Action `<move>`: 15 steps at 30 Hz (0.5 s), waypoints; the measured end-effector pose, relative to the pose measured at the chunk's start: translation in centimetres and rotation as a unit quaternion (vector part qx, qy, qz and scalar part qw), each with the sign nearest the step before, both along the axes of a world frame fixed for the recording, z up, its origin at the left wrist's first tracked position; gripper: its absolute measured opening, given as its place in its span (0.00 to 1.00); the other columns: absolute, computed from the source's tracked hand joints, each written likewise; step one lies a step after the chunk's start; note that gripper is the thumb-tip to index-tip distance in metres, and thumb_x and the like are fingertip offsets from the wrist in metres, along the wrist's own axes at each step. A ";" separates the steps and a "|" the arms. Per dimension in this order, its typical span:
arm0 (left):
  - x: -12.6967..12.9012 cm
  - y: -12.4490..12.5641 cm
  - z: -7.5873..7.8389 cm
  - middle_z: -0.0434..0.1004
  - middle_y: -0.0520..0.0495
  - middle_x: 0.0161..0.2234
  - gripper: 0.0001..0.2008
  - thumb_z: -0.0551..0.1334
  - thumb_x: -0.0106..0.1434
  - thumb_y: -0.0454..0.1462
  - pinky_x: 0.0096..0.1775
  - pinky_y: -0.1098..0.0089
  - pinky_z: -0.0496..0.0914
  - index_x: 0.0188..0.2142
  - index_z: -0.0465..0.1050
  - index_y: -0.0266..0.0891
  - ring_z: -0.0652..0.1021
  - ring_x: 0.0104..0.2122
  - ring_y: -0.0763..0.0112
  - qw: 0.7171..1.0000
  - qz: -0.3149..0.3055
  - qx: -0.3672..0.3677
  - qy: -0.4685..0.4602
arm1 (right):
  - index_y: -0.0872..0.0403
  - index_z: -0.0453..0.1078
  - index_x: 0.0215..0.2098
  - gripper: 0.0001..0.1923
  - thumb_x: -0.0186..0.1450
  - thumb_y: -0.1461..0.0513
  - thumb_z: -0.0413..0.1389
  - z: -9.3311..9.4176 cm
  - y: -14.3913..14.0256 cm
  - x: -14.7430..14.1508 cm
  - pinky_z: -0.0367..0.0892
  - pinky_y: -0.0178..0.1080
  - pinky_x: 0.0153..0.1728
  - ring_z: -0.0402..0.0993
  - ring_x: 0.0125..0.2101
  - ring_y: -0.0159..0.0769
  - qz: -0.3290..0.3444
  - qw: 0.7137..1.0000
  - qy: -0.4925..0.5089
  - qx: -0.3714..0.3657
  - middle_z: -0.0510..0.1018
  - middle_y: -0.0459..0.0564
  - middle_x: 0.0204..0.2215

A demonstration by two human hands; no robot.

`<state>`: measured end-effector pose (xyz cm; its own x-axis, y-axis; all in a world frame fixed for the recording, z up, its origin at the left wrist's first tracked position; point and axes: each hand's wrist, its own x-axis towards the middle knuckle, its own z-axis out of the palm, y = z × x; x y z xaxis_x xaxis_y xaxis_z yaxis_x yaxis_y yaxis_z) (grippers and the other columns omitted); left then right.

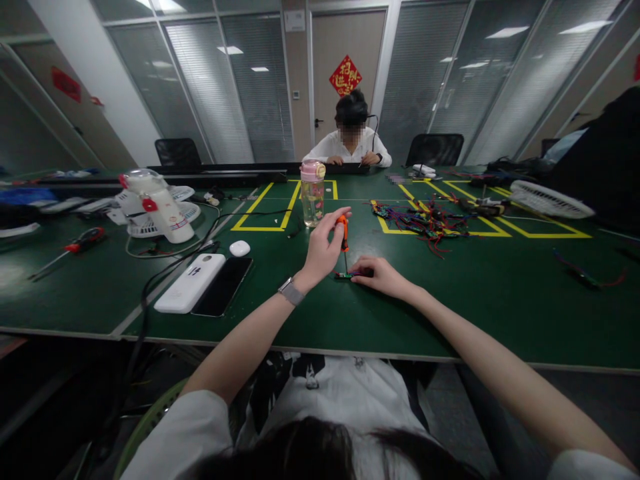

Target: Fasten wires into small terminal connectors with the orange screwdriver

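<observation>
Table (450, 300): matt green surface with a soft sheen, marked with yellow tape. Screwdriver (343, 233): glossy orange plastic handle, thin dark metal shaft. Bottle (313, 193): clear plastic, pink lid. Power bank (190, 283): smooth white plastic. Phone (223, 285): glossy black glass.

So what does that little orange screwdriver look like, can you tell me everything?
The orange screwdriver is small, with a bright orange handle that looks plastic and a thin dark metal shaft. It stands almost upright, tip down on a small green circuit board lying on the green table. The left hand pinches the top of its handle, while the right hand presses on the board beside it.
</observation>
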<state>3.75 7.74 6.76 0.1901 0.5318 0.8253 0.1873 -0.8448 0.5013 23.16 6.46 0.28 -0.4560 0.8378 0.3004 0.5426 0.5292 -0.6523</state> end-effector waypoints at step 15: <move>-0.1 0.3 -0.1 0.79 0.44 0.50 0.17 0.50 0.76 0.40 0.50 0.63 0.72 0.57 0.72 0.44 0.78 0.48 0.66 0.999 -0.026 -0.023 -0.002 | 0.54 0.81 0.38 0.08 0.61 0.61 0.64 -0.1 0.0 0.1 0.68 0.37 0.33 0.73 0.31 0.35 -0.003 1.000 -0.003 0.004 0.77 0.50 0.32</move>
